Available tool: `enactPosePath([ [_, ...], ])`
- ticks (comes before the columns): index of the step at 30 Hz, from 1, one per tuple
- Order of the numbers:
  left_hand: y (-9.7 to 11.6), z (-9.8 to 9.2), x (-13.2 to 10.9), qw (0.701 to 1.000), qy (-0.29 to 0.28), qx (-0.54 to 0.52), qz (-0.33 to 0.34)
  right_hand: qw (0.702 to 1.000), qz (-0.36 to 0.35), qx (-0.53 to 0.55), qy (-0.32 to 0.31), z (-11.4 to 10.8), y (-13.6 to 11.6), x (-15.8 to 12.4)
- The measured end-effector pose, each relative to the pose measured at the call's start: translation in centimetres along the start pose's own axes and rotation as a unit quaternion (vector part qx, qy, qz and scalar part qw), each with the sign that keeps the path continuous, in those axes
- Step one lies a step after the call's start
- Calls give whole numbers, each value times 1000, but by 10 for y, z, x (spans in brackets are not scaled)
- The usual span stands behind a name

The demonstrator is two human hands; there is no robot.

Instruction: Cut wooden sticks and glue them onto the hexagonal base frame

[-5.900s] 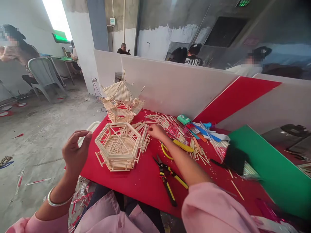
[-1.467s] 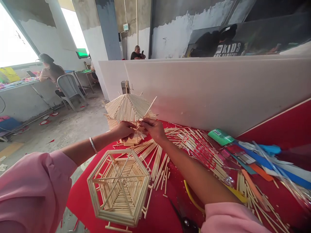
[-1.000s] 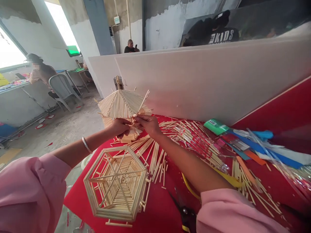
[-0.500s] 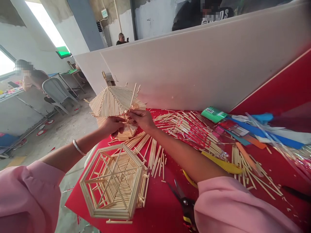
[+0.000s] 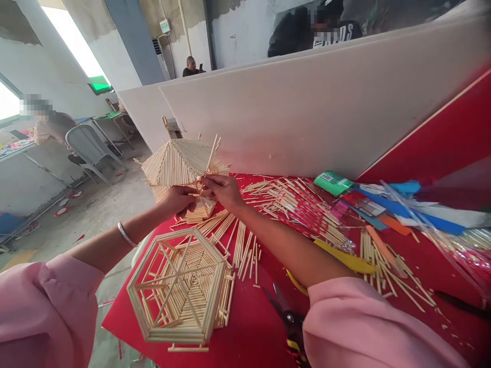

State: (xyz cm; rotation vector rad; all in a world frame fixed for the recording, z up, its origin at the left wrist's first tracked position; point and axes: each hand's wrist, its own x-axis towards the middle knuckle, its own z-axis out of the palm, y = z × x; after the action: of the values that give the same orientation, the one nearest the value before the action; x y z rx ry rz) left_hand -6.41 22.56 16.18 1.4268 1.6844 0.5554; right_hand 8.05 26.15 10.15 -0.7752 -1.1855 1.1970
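A pavilion model (image 5: 169, 166) built of thin wooden sticks, with a sloped many-sided roof, stands at the far edge of the red table. Both hands meet at its near right eave. My left hand (image 5: 179, 199) is closed, thumb and fingers pinched just under the eave; what lies between them is too small to make out. Beside it, my right hand (image 5: 224, 190) pinches at the foot of a thin wooden stick (image 5: 212, 153) that slants up past the roof. Nearer to me lies a hexagonal stick frame (image 5: 174, 337) with spokes over a layered stick base.
Loose sticks (image 5: 245, 250) and bagged sticks (image 5: 310, 214) spread over the red table (image 5: 245, 327). Black-handled scissors (image 5: 289, 317) lie open by my right sleeve. A green packet (image 5: 333, 182) and coloured strips lie at right. A white panel (image 5: 268, 117) stands behind; other people sit beyond.
My hands stay at the same eave, with the fingers shifting only slightly. The slanted stick's top has moved a little to the right. The view has shifted slightly.
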Motion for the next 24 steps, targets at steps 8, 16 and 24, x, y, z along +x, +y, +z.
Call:
enactPosePath([
  [8,6,-17,-65,994,61,15,92,995,-67,-66,21,-25,-73,-32],
  [16,27,24,-213,949,45,3,313,993,-40,-95,-62,-46,-162,-158],
  [24,-26,145,-253,907,-212,-301,205,997,46,-65,19,-61,-140,-304],
])
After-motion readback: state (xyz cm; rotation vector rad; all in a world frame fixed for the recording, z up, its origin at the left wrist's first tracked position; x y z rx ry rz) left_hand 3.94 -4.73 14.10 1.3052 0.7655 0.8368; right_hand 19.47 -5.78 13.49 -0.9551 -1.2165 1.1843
